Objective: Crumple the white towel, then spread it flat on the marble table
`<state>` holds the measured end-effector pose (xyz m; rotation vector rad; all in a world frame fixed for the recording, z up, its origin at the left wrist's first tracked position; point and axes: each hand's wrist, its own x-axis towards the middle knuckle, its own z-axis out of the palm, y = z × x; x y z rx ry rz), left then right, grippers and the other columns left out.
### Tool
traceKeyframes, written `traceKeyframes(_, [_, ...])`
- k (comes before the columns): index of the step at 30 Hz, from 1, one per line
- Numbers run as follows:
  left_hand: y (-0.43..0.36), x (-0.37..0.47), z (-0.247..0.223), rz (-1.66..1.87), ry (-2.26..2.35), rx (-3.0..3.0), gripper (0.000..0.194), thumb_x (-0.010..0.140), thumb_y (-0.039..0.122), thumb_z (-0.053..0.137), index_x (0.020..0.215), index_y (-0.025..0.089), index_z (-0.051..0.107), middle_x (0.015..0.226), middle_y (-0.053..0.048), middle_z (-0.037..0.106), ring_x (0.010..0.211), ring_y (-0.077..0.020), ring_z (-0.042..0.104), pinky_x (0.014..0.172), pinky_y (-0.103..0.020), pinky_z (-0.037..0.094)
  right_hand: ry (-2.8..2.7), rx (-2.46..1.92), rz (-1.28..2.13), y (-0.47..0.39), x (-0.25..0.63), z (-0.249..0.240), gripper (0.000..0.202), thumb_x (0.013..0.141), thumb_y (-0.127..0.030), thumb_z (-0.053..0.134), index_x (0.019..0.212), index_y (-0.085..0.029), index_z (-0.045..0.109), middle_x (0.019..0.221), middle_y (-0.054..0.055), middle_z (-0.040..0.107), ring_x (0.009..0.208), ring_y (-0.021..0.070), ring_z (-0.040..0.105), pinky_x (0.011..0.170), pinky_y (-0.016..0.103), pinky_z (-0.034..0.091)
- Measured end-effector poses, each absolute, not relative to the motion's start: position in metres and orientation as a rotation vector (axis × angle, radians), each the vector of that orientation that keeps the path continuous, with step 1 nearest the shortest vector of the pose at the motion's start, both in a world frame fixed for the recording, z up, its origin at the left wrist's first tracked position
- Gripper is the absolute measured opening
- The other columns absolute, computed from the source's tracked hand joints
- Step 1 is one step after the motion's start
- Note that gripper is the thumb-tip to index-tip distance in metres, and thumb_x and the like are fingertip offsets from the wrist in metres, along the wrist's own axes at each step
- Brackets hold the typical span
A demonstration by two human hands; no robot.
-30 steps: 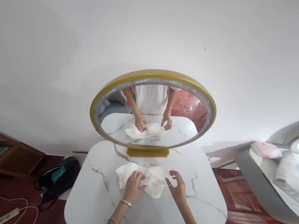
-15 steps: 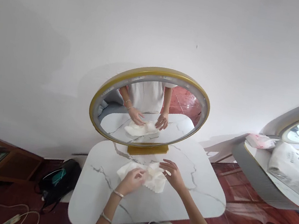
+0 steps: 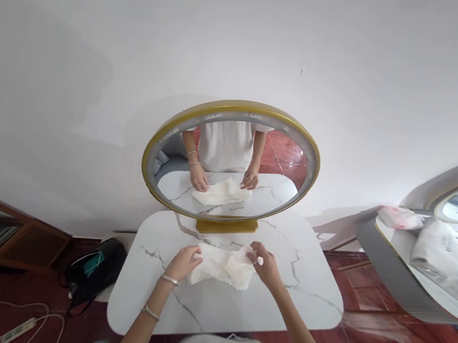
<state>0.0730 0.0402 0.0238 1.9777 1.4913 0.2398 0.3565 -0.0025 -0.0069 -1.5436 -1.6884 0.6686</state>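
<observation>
A thin, crumpled white cloth (image 3: 217,266) with a wavy lower edge lies on the white marble-patterned table (image 3: 277,302). I cannot make out exactly what kind of cloth it is. At its left end, my left hand (image 3: 186,262), with two bracelets on the wrist, pinches the upper corner. My right hand (image 3: 265,264) has its fingers closed on the upper right corner, a small tuft showing beside them. Between the hands the cloth is partly spread, with a loose fold toward the right.
Behind the cloth, a gold-rimmed oval mirror (image 3: 230,166) on a gold base (image 3: 226,228) reflects both hands. To the right, a second table (image 3: 371,265) bears a white bag (image 3: 451,258) and a pink-white packet (image 3: 400,218). A black bag (image 3: 93,274) and power strip (image 3: 15,330) are on the left.
My left hand has moved left from the cloth's middle to its left end and grips it there. My right hand's fingers have closed on the right corner. The cloth lies more stretched out.
</observation>
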Motion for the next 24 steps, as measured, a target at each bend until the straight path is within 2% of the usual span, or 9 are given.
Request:
traceKeyframes(3, [0.032, 0.067, 0.035, 0.22, 1.53, 1.98, 0.014, 0.081, 0.029, 0.052, 0.079, 0.019, 0.061, 0.085, -0.003, 0.063, 0.083, -0.0183, 0.056, 0.077, -0.03, 0.043, -1.745, -1.511, 0.74, 0.002, 0.362, -0.003, 0.02, 0.089, -0.037, 0.041, 0.099, -0.026, 0.055, 0.098, 0.004, 0.066, 0.073, 0.0163, 0.061, 0.07, 0.031, 0.05])
traceKeyframes(7, [0.021, 0.065, 0.053, 0.246, 1.521, 2.034, 0.008, 0.08, 0.026, 0.054, 0.079, 0.021, 0.059, 0.094, -0.002, 0.06, 0.091, -0.0174, 0.056, 0.081, -0.029, 0.042, -1.802, -1.485, 0.83, 0.008, 0.372, 0.005, 0.02, 0.086, -0.035, 0.044, 0.095, -0.025, 0.059, 0.093, 0.003, 0.067, 0.075, 0.0166, 0.062, 0.071, 0.031, 0.05])
traceKeyframes(9, [0.014, 0.064, 0.06, 0.209, 1.55, 2.048, 0.007, 0.08, 0.026, 0.054, 0.08, 0.021, 0.059, 0.096, -0.002, 0.06, 0.089, -0.0166, 0.057, 0.078, -0.027, 0.043, -1.809, -1.475, 0.86, 0.01, 0.377, 0.009, 0.02, 0.084, -0.035, 0.046, 0.094, -0.025, 0.06, 0.092, 0.003, 0.067, 0.076, 0.0172, 0.062, 0.071, 0.031, 0.049])
traceKeyframes(12, [0.004, 0.061, 0.064, 0.067, 1.657, 2.047, 0.007, 0.08, 0.026, 0.055, 0.079, 0.021, 0.06, 0.094, -0.002, 0.062, 0.085, -0.0167, 0.059, 0.071, -0.025, 0.042, -1.841, -1.447, 0.874, 0.012, 0.385, 0.014, 0.017, 0.084, -0.034, 0.045, 0.085, -0.024, 0.059, 0.083, 0.003, 0.067, 0.075, 0.018, 0.062, 0.069, 0.031, 0.048])
traceKeyframes(16, [-0.007, 0.053, 0.062, -0.036, 1.796, 1.98, 0.01, 0.079, 0.026, 0.056, 0.078, 0.02, 0.064, 0.086, -0.003, 0.067, 0.083, -0.0188, 0.061, 0.068, -0.025, 0.042, -1.889, -1.415, 0.864, 0.014, 0.395, 0.017, 0.017, 0.085, -0.033, 0.044, 0.08, -0.023, 0.058, 0.074, 0.002, 0.065, 0.07, 0.0177, 0.061, 0.066, 0.03, 0.047])
traceKeyframes(19, [-0.01, 0.044, 0.064, 0.176, 1.763, 1.958, 0.015, 0.079, 0.028, 0.056, 0.072, 0.019, 0.066, 0.084, -0.005, 0.07, 0.081, -0.0189, 0.062, 0.071, -0.027, 0.046, -1.882, -1.383, 0.857, 0.013, 0.406, 0.024, 0.018, 0.084, -0.036, 0.048, 0.078, -0.023, 0.059, 0.077, 0.002, 0.068, 0.072, 0.0181, 0.063, 0.069, 0.03, 0.048])
traceKeyframes(22, [-0.008, 0.037, 0.075, 0.514, 1.593, 1.838, 0.023, 0.077, 0.037, 0.058, 0.07, 0.018, 0.068, 0.089, -0.007, 0.071, 0.082, -0.0191, 0.065, 0.074, -0.029, 0.052, -1.789, -1.399, 0.795, 0.007, 0.421, 0.043, 0.022, 0.084, -0.042, 0.052, 0.079, -0.023, 0.061, 0.082, 0.003, 0.07, 0.077, 0.0187, 0.065, 0.074, 0.03, 0.049])
traceKeyframes(24, [-0.005, 0.034, 0.091, 0.616, 1.486, 1.74, 0.027, 0.072, 0.043, 0.062, 0.067, 0.017, 0.069, 0.089, -0.008, 0.071, 0.081, -0.0195, 0.066, 0.073, -0.029, 0.054, -1.725, -1.436, 0.737, -0.001, 0.432, 0.062, 0.025, 0.084, -0.045, 0.054, 0.079, -0.022, 0.063, 0.083, 0.003, 0.07, 0.078, 0.0188, 0.065, 0.072, 0.029, 0.05])
